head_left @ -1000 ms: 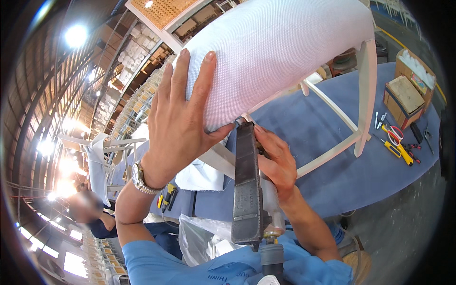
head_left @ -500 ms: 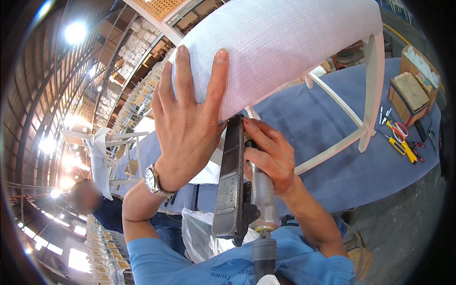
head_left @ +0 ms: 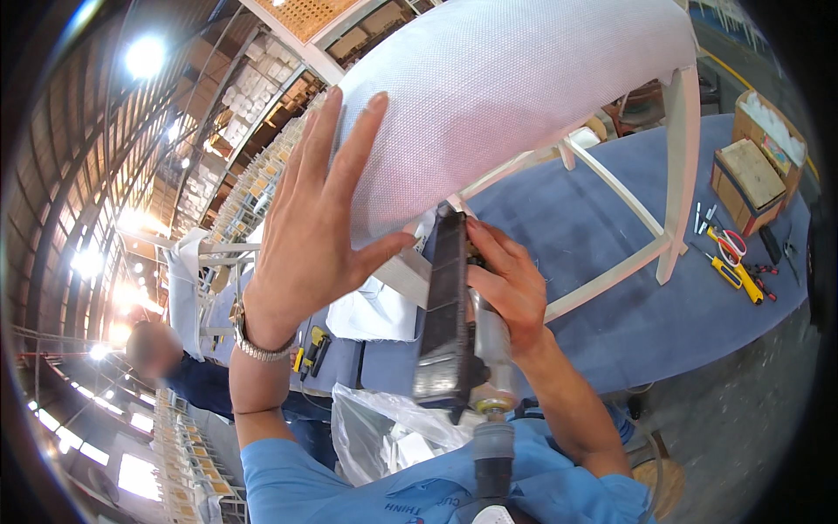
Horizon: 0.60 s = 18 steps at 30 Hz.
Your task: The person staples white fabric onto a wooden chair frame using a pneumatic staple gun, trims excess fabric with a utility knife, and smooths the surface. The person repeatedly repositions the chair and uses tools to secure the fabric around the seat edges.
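Note:
A light woven fabric seat (head_left: 515, 96) on a pale wooden chair frame (head_left: 685, 157) takes up the upper middle. My left hand (head_left: 305, 218), with a metal watch (head_left: 253, 345) at its wrist, rests along the seat's left edge, fingers spread. Its thumb stretches toward the underside, where the fabric edge folds over. In my right hand (head_left: 506, 284) is a pneumatic staple gun (head_left: 441, 323) with a dark magazine, its nose close under the seat's edge. An air hose fitting (head_left: 494, 454) hangs at its lower end. Whether the nose touches the fabric I cannot tell.
The chair stands on a blue-covered table (head_left: 611, 349). At the right lie yellow-handled screwdrivers (head_left: 742, 278), scissors (head_left: 729, 244) and pliers (head_left: 793, 258) beside a cardboard box (head_left: 751, 179). White cloth (head_left: 375, 314) and a clear plastic bag (head_left: 371, 428) are nearer me. Another person (head_left: 188, 375) is at the left.
My left hand has shifted left and its thumb has spread away from the fingers. The staple gun has moved slightly right, away from the left hand.

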### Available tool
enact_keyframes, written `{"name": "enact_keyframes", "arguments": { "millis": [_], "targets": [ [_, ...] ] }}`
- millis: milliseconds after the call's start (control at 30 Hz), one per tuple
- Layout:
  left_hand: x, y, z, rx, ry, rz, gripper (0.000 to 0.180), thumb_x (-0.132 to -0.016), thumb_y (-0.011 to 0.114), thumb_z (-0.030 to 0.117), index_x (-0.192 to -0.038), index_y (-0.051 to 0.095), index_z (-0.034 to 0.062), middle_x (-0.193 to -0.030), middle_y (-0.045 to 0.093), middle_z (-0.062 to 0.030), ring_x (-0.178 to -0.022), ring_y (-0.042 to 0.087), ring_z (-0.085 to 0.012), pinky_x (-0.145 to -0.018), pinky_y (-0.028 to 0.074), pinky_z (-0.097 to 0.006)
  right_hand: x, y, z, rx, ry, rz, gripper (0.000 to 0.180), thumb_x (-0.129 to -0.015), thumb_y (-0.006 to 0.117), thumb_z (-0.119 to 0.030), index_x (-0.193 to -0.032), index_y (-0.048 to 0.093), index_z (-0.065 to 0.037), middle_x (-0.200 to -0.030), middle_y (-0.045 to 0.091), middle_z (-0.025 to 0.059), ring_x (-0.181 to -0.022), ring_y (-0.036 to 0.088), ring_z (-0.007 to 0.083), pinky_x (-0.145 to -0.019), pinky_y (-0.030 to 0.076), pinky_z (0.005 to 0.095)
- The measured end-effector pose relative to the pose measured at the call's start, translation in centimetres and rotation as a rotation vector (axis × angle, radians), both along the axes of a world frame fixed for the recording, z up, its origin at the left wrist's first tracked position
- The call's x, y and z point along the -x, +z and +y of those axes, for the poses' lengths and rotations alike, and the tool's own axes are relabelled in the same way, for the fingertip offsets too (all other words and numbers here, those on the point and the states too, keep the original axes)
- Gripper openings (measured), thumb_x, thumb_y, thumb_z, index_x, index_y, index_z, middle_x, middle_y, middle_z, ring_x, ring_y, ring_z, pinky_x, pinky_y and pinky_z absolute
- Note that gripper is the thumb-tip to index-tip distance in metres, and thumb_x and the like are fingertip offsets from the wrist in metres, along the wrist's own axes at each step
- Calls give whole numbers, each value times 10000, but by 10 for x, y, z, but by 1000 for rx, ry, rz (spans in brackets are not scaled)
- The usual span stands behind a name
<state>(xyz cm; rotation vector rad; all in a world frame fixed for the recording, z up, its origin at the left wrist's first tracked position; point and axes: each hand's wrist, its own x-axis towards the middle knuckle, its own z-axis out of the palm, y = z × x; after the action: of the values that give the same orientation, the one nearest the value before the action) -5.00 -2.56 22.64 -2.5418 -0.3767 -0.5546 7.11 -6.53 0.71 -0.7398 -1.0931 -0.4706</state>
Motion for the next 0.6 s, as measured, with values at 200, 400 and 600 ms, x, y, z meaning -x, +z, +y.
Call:
{"name": "enact_keyframes", "arguments": {
  "millis": [200, 400, 600],
  "targets": [
    [2, -24, 6, -123, 67, -120, 1176, -604, 947, 197, -1605, 339, 299, -1609, 295, -264, -1384, 413, -536, -1092, 433, -579, 5, 2, -6, -14, 62, 7, 293, -759, 778, -153, -1038, 706, -106, -1354, 661, 194, -1128, 686, 374, -837, 538, 384],
    [-4, -32, -1, -163, 152, -134, 1209, -581, 952, 148, -1606, 337, 326, -1610, 282, -273, -1368, 424, -503, -1074, 438, -560, 12, 10, -2, -17, 104, -18, 348, -720, 778, -97, -1059, 702, -114, -1359, 659, 188, -1125, 685, 374, -841, 537, 389],
    [-5, -34, -3, -201, 194, -121, 1205, -587, 953, 154, -1606, 336, 334, -1605, 278, -282, -1365, 422, -506, -1056, 439, -562, 14, 10, 1, -3, 90, -29, 377, -692, 779, -75, -1057, 697, -115, -1363, 656, 187, -1118, 686, 371, -834, 537, 387]
  ]
}}
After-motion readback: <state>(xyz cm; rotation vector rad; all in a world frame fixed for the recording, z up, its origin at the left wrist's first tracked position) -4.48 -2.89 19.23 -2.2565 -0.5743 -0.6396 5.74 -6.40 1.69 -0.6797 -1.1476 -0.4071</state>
